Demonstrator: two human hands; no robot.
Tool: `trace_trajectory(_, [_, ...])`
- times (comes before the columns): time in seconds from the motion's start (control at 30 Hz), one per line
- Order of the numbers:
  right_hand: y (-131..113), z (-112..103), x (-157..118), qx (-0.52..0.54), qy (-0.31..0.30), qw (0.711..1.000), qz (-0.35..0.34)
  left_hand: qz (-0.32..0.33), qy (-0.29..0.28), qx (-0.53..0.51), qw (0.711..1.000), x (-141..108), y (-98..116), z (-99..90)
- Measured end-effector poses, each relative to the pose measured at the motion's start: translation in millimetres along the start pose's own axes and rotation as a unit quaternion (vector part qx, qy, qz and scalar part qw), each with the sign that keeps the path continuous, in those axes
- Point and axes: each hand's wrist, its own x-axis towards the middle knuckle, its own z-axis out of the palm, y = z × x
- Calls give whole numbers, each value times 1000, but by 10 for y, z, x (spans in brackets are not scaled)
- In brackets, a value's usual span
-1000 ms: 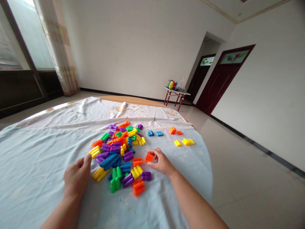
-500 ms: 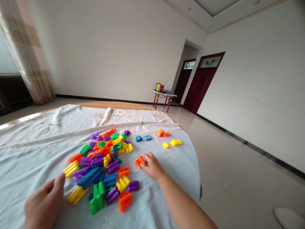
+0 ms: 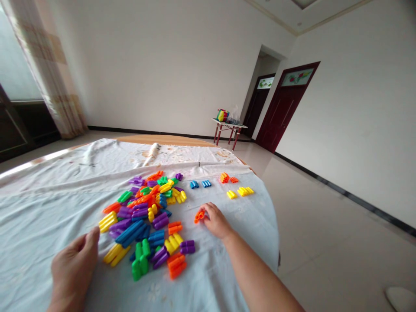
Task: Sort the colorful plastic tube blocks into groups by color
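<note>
My right hand [image 3: 216,221] is over the light blue cloth, right of the pile, its fingers closed on an orange plastic building block [image 3: 199,216] made of joined tubes. The block is turned so that round tube ends show. My left hand [image 3: 76,264] stays at the left edge of the pile with thumb and fingers drawn together; whether anything is between them is hidden. Nearest to it are a yellow block [image 3: 108,222] and another yellow block [image 3: 117,255]. The pile mixes purple, blue [image 3: 131,232], green [image 3: 141,260], orange and yellow blocks.
Blue blocks [image 3: 206,183], orange blocks [image 3: 224,177] and yellow blocks [image 3: 245,191] lie in small same-colour groups beyond my right hand. The tablecloth [image 3: 227,273] has folds across the round table. Further off, a small table [image 3: 229,124] bears a colourful bag and clear plastic.
The orange block in my right hand has turned, so its tube ends now show. The whole view has shifted slightly; my left hand keeps its place beside the pile.
</note>
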Motion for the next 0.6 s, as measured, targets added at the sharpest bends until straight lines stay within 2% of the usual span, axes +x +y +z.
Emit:
trace_trajectory(0.17, [78,-83,-12,-18,34,999,23,0,-1,4,1000,39,-40,19])
trace_trajectory(0.33, [8,-134,-14,3,66,998,17,22,19,-6,1000,50,-67,45])
trace_trajectory(0.6, [-96,-185,-86,20,-40,997,55,88,25,-9,996,11,-68,44])
